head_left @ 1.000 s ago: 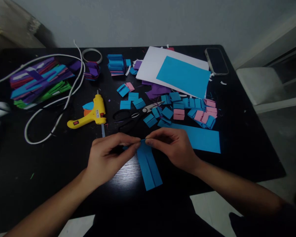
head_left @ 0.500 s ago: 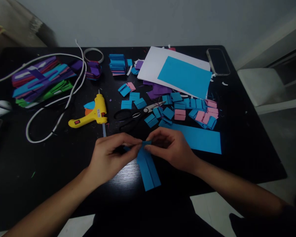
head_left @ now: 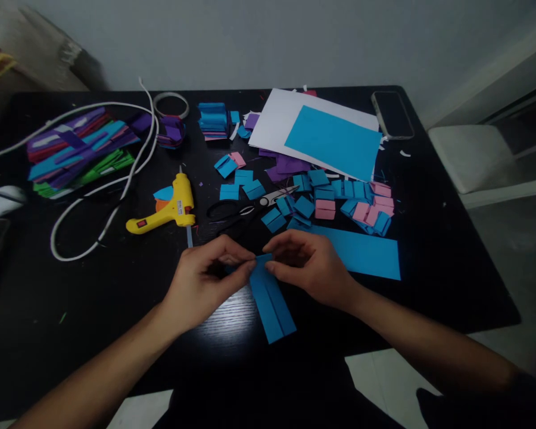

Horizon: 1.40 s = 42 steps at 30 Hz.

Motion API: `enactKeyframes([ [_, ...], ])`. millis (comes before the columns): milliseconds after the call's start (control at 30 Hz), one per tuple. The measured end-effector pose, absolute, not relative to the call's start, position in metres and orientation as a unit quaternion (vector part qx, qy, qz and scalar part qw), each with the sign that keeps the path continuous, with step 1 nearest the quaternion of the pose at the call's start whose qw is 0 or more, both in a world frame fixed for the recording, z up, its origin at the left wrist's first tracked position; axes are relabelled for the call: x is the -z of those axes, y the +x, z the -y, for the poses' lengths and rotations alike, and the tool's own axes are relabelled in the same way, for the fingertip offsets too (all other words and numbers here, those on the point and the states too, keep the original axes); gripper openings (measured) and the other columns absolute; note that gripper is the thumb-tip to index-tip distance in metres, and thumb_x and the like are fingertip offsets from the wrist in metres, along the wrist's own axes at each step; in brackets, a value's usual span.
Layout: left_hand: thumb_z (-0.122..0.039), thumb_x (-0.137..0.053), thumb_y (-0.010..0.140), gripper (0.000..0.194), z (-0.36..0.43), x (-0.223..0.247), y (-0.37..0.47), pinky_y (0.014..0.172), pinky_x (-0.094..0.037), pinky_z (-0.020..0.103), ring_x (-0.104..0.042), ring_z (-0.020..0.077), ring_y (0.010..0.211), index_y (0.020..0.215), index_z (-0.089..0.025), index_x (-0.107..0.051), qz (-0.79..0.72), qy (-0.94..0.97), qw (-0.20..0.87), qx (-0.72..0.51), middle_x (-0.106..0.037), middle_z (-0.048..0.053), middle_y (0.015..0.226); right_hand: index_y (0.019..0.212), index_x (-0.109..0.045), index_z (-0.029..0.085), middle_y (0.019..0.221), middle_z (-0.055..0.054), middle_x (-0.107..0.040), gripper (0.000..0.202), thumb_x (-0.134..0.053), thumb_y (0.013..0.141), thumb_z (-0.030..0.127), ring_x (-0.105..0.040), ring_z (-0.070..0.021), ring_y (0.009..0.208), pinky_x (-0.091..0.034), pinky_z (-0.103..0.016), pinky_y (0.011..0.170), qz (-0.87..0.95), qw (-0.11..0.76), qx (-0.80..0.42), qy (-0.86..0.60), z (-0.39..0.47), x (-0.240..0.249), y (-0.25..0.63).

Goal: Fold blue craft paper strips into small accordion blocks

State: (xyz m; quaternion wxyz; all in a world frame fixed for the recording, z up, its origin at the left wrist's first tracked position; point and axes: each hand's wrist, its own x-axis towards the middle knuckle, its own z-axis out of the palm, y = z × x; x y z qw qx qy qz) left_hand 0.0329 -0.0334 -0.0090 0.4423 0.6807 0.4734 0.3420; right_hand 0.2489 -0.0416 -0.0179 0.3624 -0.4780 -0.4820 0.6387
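Note:
A creased blue paper strip (head_left: 272,304) hangs down toward me over the black table, its top end between my hands. Thumb and forefinger of my left hand (head_left: 209,274) pinch the strip's upper left corner. On the other side, my right hand (head_left: 310,265) has its thumb on the strip's upper right edge, the fingers curled behind. Just past my right hand lies a flat blue paper piece (head_left: 366,253), partly covered by that hand. Black-handled scissors (head_left: 254,205) rest beyond both hands, among small folded blue and pink paper pieces (head_left: 325,208).
A yellow glue gun (head_left: 181,202) lies left of the scissors, near a looped white cable (head_left: 53,238). Bundled coloured strips (head_left: 80,149) are farther left. White and blue sheets (head_left: 335,140), a tape ring (head_left: 171,105) and a phone (head_left: 393,114) lie at the back.
The strip's lower end has swung slightly to the right, and its top end lies flatter. Both hands stay at the strip's top. The view has shifted a little.

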Motion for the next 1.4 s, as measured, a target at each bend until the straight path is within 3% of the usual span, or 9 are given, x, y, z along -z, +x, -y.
enactKeyframes([
  [400,-0.018,-0.076,0.084,0.009,0.034,0.009,0.032,0.06,-0.051,0.019,-0.066,0.0104,0.067,0.088,-0.019,-0.068,-0.468,0.641,0.526,-0.304,-0.071,-0.002,0.074,0.095,-0.073,0.018,0.083,-0.001,-0.075,0.02,-0.079,0.077,0.019,-0.072,-0.0146,0.075,-0.058,-0.027,0.071,0.508,0.301,-0.651,-0.478,0.036,0.012,0.254],
  [533,-0.019,-0.076,0.085,0.01,0.034,0.011,0.032,0.059,-0.05,0.02,-0.063,0.01,0.065,0.089,-0.019,-0.067,-0.473,0.625,0.536,-0.314,-0.068,-0.002,0.073,0.095,-0.073,0.017,0.084,-0.002,-0.074,0.019,-0.081,0.08,0.026,-0.07,-0.0149,0.075,-0.055,-0.027,0.068,0.525,0.283,-0.653,-0.468,0.033,0.01,0.256],
  [667,-0.02,-0.077,0.085,0.014,0.035,0.012,0.034,0.059,-0.051,0.02,-0.063,0.0103,0.064,0.092,-0.02,-0.065,-0.462,0.611,0.553,-0.329,-0.067,-0.003,0.072,0.076,-0.065,0.018,0.062,0.006,-0.052,0.023,-0.074,0.09,0.035,-0.047,-0.009,0.056,-0.036,-0.022,0.049,0.594,0.237,-0.632,-0.437,0.036,0.008,0.255],
  [767,-0.021,-0.076,0.085,0.023,0.034,0.012,0.033,0.061,-0.053,0.021,-0.066,0.0118,0.066,0.105,-0.02,-0.065,-0.454,0.596,0.579,-0.321,-0.068,-0.003,0.074,0.067,-0.056,0.019,0.06,0.007,-0.042,0.034,-0.069,0.094,0.034,-0.039,-0.0082,0.055,-0.03,-0.022,0.048,0.626,0.235,-0.604,-0.434,0.038,0.008,0.254],
  [967,-0.025,-0.067,0.09,0.01,0.03,0.007,0.03,0.055,-0.05,0.022,-0.064,0.0131,0.059,0.088,-0.016,-0.07,-0.442,0.609,0.625,-0.207,-0.069,0.001,0.066,0.07,-0.059,0.018,0.062,0.006,-0.046,0.031,-0.069,0.094,0.035,-0.042,-0.0087,0.057,-0.032,-0.021,0.048,0.628,0.237,-0.608,-0.424,0.037,0.011,0.255],
  [1167,-0.021,-0.065,0.086,0.008,0.029,0.003,0.031,0.049,-0.044,0.019,-0.059,0.0105,0.052,0.084,-0.016,-0.071,-0.427,0.646,0.605,-0.184,-0.068,-0.002,0.061,0.067,-0.06,0.018,0.06,0.006,-0.045,0.034,-0.071,0.093,0.037,-0.041,-0.0087,0.056,-0.032,-0.021,0.047,0.637,0.233,-0.608,-0.412,0.039,0.012,0.253],
  [1400,-0.021,-0.067,0.087,0.009,0.027,0.004,0.026,0.05,-0.048,0.02,-0.06,0.0109,0.053,0.079,-0.016,-0.069,-0.438,0.609,0.635,-0.185,-0.069,0.0,0.063,0.065,-0.06,0.018,0.06,0.006,-0.048,0.031,-0.07,0.092,0.032,-0.04,-0.0087,0.056,-0.032,-0.022,0.05,0.636,0.253,-0.597,-0.417,0.037,0.012,0.254],
])
